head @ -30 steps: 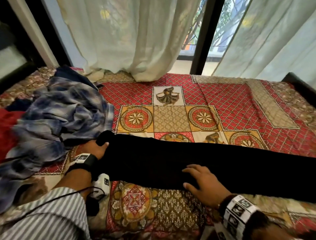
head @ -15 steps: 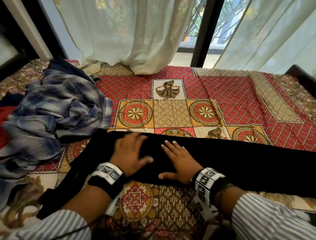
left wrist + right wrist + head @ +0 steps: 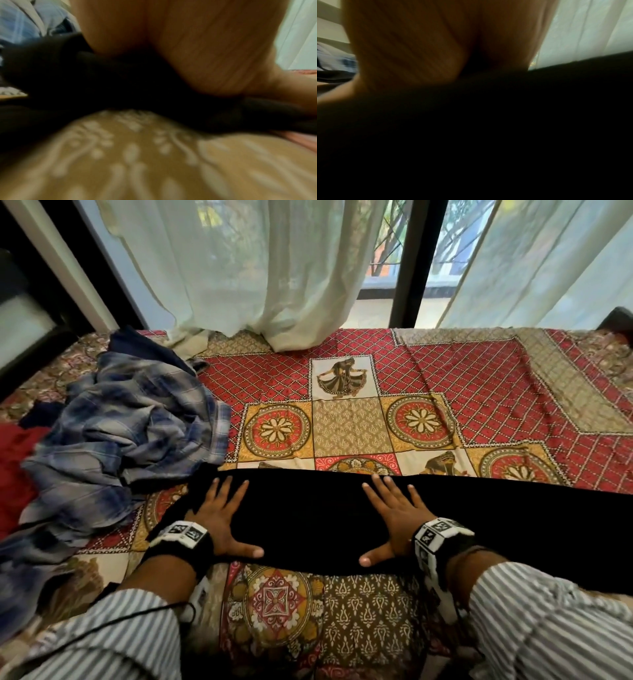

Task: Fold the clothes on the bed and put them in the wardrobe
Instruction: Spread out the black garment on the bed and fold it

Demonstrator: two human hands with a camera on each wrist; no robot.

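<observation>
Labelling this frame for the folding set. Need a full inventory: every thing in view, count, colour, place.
black garment: 1, black, spread flat as a long band across the near part of the bed
checked shirt: 1, blue and white, crumpled at the left of the bed
red cloth: 1, red, far left edge, partly under the checked shirt
dark blue cloth: 1, navy, behind the checked shirt
bedspread: 1, red, gold and cream patterned, covers the bed
curtains: 2 panels, pale sheer, behind the bed
window frame: 1, black post between the curtains
left hand: flat, fingers spread, on the black garment
right hand: flat, fingers spread, on the black garment
</observation>
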